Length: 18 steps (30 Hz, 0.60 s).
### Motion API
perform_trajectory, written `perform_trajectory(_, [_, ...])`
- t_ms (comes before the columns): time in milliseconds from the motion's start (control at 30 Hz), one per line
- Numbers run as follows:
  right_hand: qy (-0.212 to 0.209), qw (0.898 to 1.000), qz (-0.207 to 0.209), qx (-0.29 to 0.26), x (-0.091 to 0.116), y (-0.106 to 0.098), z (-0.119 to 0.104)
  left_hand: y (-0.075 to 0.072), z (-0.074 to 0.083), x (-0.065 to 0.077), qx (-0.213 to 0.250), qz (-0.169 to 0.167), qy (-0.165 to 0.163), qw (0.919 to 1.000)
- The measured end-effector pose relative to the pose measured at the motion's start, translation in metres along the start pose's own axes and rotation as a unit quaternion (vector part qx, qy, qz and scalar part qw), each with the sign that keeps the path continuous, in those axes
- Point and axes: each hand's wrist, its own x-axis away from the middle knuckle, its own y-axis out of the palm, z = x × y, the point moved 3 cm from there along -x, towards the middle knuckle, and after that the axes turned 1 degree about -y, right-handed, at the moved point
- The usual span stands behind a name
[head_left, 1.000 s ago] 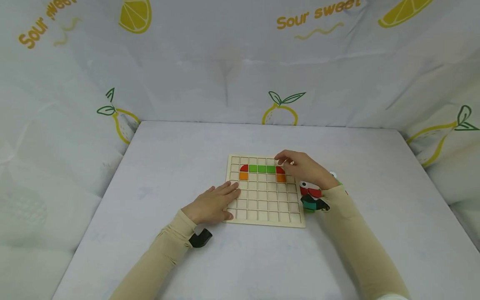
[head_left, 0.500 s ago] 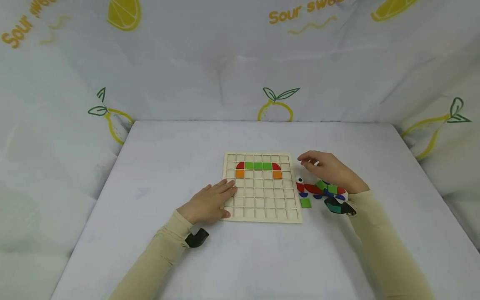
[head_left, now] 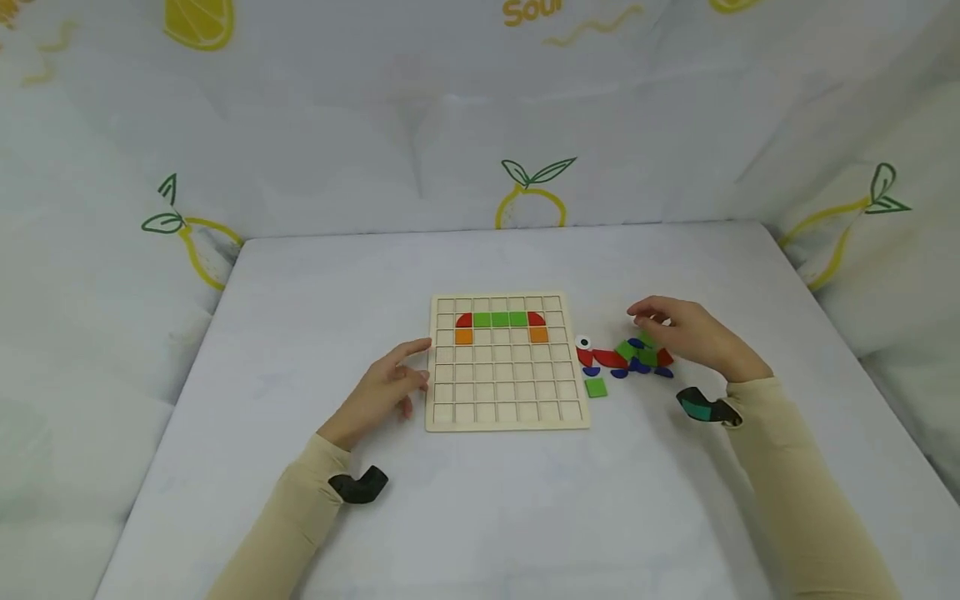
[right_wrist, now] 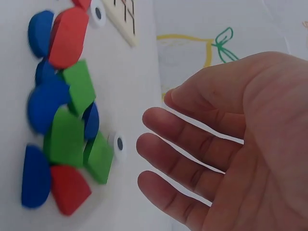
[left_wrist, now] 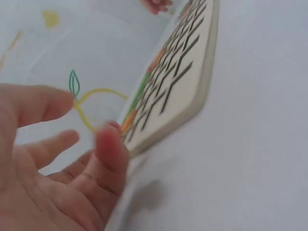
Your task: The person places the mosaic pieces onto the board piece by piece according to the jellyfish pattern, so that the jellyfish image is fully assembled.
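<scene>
A pale wooden grid board (head_left: 483,383) lies on the table. Near its top, green squares (head_left: 500,319) form a row between two red quarter-round pieces (head_left: 464,320), with an orange square (head_left: 464,337) below each. My left hand (head_left: 378,396) is at the board's left edge, fingers loosely bent and holding nothing. In the left wrist view its thumb and fingers are apart. To the right, my right hand (head_left: 686,333) hovers by a pile of loose pieces, its relaxed fingers free of any piece. Green squares (right_wrist: 65,137), blue half-rounds (right_wrist: 36,175) and red pieces (right_wrist: 70,38) overlap there.
A single green square (head_left: 596,387) lies just off the board's right edge. A white eye piece (head_left: 583,342) sits above the red pieces, and another eye piece (right_wrist: 118,143) shows in the right wrist view. White cloth with lemon prints hangs behind the table (head_left: 480,517).
My left hand has lifted off the board and drawn back to its left edge. My right hand has moved right, from the board's upper right to beyond the loose pieces. The head view has shifted.
</scene>
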Motion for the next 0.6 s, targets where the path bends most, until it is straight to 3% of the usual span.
perform_trajectory(100, [0.002,1.0,0.003,0.007,0.003,0.0,0.008,-0.004,-0.01,0.004,0.146,-0.003,-0.005,0.9893])
perform_trajectory(200, [0.005,1.0,0.004,0.021,0.003,0.0,0.015,-0.005,-0.018,0.008,0.274,-0.031,0.009,0.9613])
perform_trajectory(300, [0.02,0.999,-0.003,0.035,0.003,0.002,0.021,-0.003,-0.022,0.012,0.355,-0.06,0.023,0.9325])
perform_trajectory(400, [0.023,0.999,-0.015,0.047,0.002,0.005,0.024,-0.001,-0.022,0.015,0.39,-0.078,0.032,0.9168])
perform_trajectory(600, [0.009,0.998,-0.018,0.066,-0.003,0.01,0.024,-0.003,-0.023,0.016,0.419,-0.088,0.033,0.9032])
